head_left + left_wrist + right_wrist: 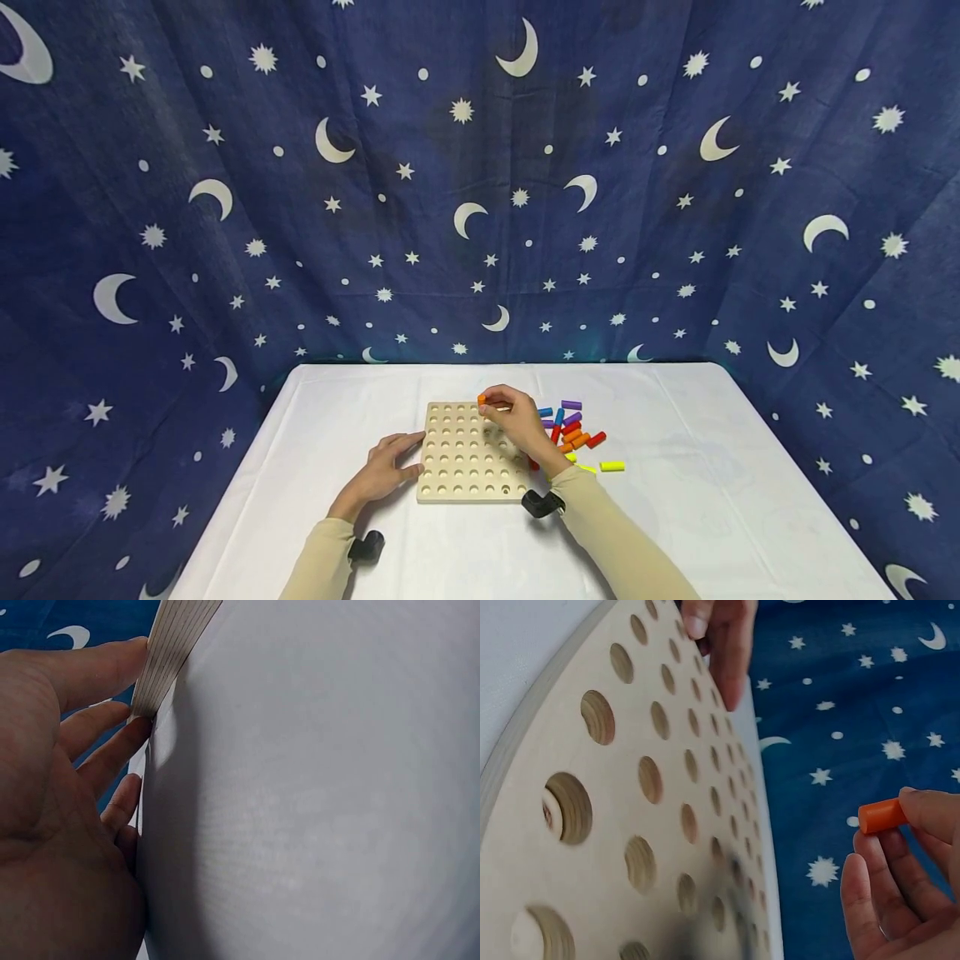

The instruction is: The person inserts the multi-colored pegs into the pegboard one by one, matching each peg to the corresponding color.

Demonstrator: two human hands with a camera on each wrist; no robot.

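A square wooden pegboard [465,500] with rows of round holes lies on the table. My right hand [520,421] is over its far right part and pinches an orange peg [883,816] between thumb and fingertips. In the right wrist view the peg is held apart from the board's surface. My left hand [381,471] lies at the board's left side with fairly straight fingers. In the left wrist view its thumb and fingertips [139,727] touch the board's layered edge [172,656]. The holes under my right hand are partly hidden.
Right of the board several loose pegs lie in a scattered group: purple [572,405], blue [559,417], red [597,439], orange [580,439] and yellow [612,467]. My right forearm covers some of them. A white cloth [712,517] covers the table; a starry blue curtain [420,300] hangs behind.
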